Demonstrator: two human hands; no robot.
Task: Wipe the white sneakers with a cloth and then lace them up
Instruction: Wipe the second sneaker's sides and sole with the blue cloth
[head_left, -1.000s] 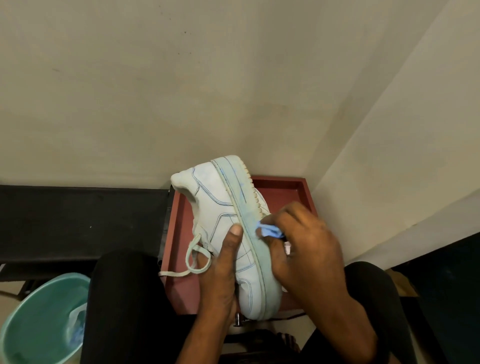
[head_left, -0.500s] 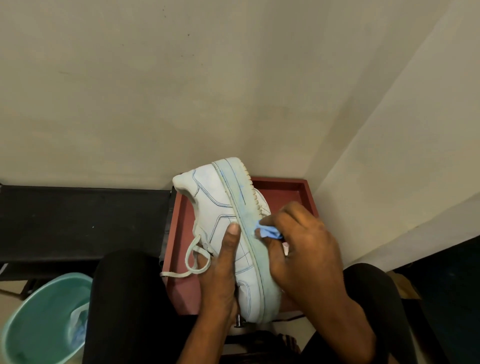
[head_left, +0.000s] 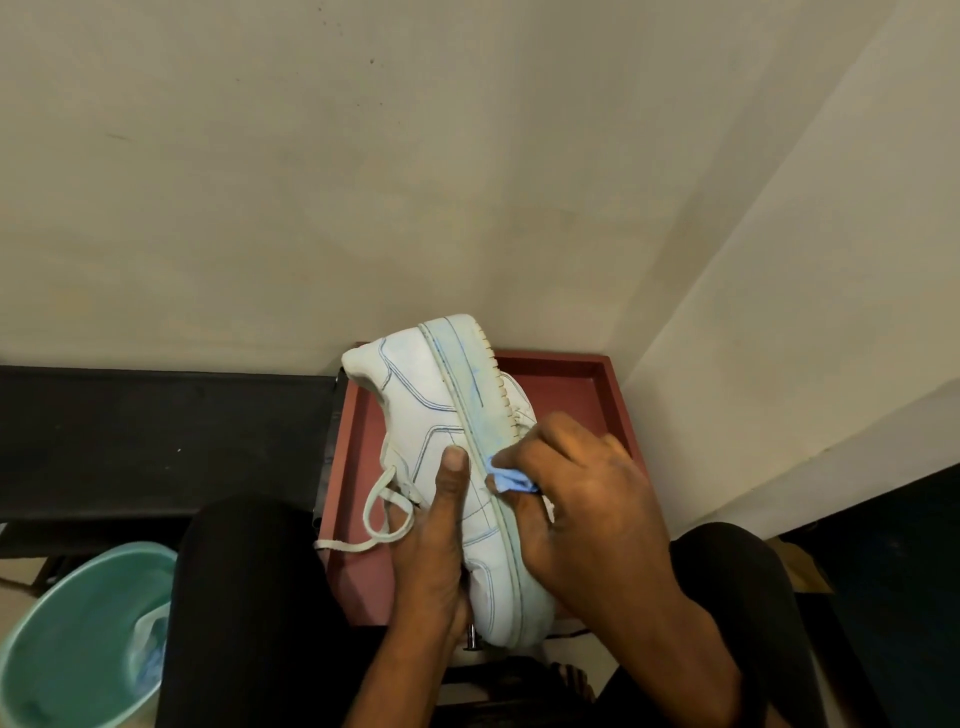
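Wiping step in hand. My left hand (head_left: 431, 540) grips the white sneaker (head_left: 452, 431) on its side, frame centre, over the red tray (head_left: 582, 374). My right hand (head_left: 576, 493) pinches the blue cloth (head_left: 506, 479) against the sole edge. Next: work toward the heel; lacing undone.

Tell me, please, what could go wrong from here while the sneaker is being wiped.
The left hand grips the sneaker on its side above the red tray; the right hand pressing the cloth on the sole edge might twist it loose. The loose lace dangles and could snag. Blue streaks on the sole edge may smear.
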